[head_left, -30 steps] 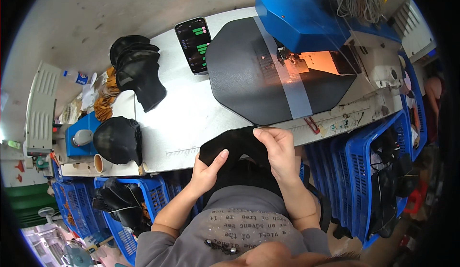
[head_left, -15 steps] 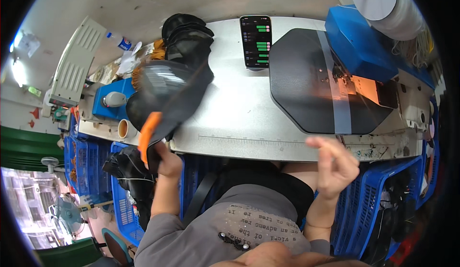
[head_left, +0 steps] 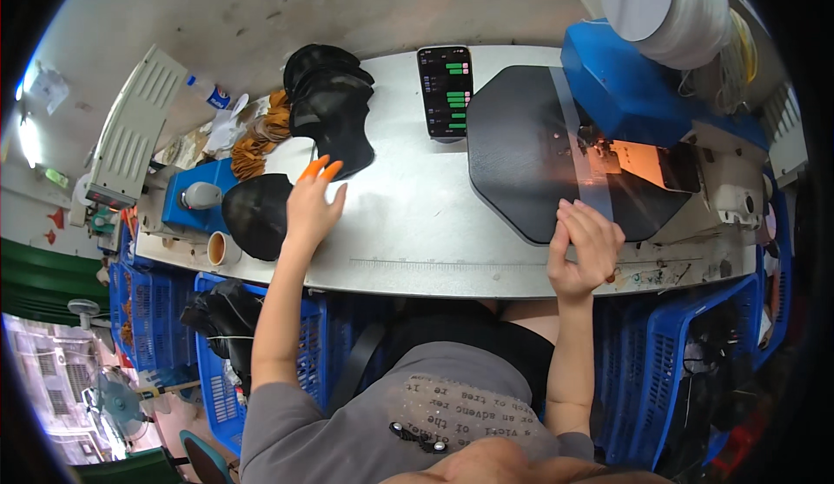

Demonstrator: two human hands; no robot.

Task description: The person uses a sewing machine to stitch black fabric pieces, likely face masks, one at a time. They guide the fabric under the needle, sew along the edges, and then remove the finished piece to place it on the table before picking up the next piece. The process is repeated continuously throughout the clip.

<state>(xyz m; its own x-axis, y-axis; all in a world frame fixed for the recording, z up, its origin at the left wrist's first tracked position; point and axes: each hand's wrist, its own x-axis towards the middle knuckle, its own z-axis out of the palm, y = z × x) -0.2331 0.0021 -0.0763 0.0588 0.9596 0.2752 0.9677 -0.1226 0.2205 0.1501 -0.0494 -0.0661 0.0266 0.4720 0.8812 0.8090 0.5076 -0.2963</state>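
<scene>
A pale grey bench (head_left: pixel 408 223) is seen from above, scuffed and marked along its near edge. The left hand (head_left: pixel 311 208) is stretched out flat with fingers spread, nothing gripped, and is laid over the bench towards its left end, just beside a stack of black fabric pieces (head_left: pixel 333 106) at the far edge. A second black piece (head_left: pixel 256 215) lies at the left edge, next to a small cup (head_left: pixel 219 248). The right hand (head_left: pixel 586 249) is held loosely open and empty at the near edge of a black octagonal plate (head_left: pixel 530 149), which is crossed by a clear strip. A phone (head_left: pixel 445 91) rests at the far edge, screen lit. A blue sewing machine (head_left: pixel 634 93) occupies the right end, possibly with a lamp glowing at its needle. Blue crates (head_left: pixel 695 354) are stacked under the bench on a concrete floor (head_left: pixel 304 6).
</scene>
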